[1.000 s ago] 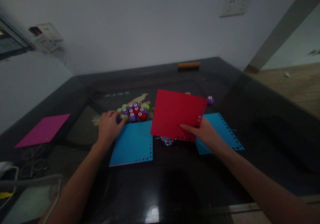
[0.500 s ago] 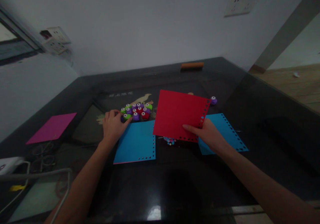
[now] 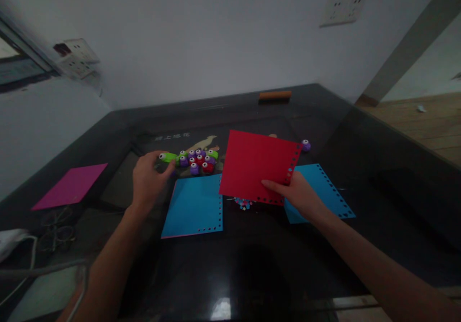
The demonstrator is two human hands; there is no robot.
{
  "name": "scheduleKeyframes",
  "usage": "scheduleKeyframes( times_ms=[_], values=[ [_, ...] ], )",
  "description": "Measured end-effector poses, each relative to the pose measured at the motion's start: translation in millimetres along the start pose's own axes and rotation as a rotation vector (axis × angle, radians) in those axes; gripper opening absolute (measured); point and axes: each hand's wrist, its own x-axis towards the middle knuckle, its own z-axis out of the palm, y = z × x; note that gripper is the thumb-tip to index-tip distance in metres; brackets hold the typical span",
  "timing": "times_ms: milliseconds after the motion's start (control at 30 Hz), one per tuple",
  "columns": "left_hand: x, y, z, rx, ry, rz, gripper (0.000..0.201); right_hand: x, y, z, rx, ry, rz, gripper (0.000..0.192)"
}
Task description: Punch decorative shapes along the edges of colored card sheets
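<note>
Dark desk [image 3: 190,274]: blue sheets [image 3: 196,204] and the red sheet [image 3: 257,163] my right hand [image 3: 298,193] pinches have holed edges; the pink sheet [image 3: 72,184] shows none. My left hand [image 3: 147,180] pinches a green punch [image 3: 167,157].

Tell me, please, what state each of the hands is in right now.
Left hand: closed, holding a green punch between thumb and fingers.
Right hand: closed, holding the red sheet, thumb on top.
</note>
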Motion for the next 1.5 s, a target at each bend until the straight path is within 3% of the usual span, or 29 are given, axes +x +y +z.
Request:
scheduleKeyframes(
  times_ms=[67,233,400,567,833,1000,1200,1500],
  values=[
    [-2.6,13.8,-3.7,-0.279,-0.058,-0.083,0.033,0.8,1.5,0.5,0.013,0.003,0.003,0.033],
    [-20.6,49.1,6.1,-0.953,-0.384,-0.323,0.040,2.4,6.7,2.5,0.087,0.038,-0.013,0.036],
    [-39.9,68.7,16.0,-1.286,-0.570,-0.496,0.040,2.0,4.0,3.3,0.148,0.068,-0.014,0.032],
    [-53.0,84.9,12.2,-1.346,-0.737,-0.530,0.040,1.6,3.1,4.7,0.242,0.116,-0.017,0.032],
    [-69.2,104.8,6.8,-1.192,-0.903,-0.440,0.038,-2.6,3.5,18.7,0.448,0.191,-0.097,0.048],
    [-75.9,114.3,1.7,-1.118,-0.918,-0.403,0.027,-10.1,-1.9,25.9,0.330,0.229,-0.138,0.046],
    [-80.4,119.8,-1.2,-1.114,-0.929,-0.373,0.028,-18.3,-9.3,27.3,0.107,0.250,-0.195,0.042],
    [-78.9,122.0,-4.2,-1.114,-0.943,-0.372,0.035,-18.6,-9.5,29.5,0.109,0.249,-0.182,0.048]
  ],
)
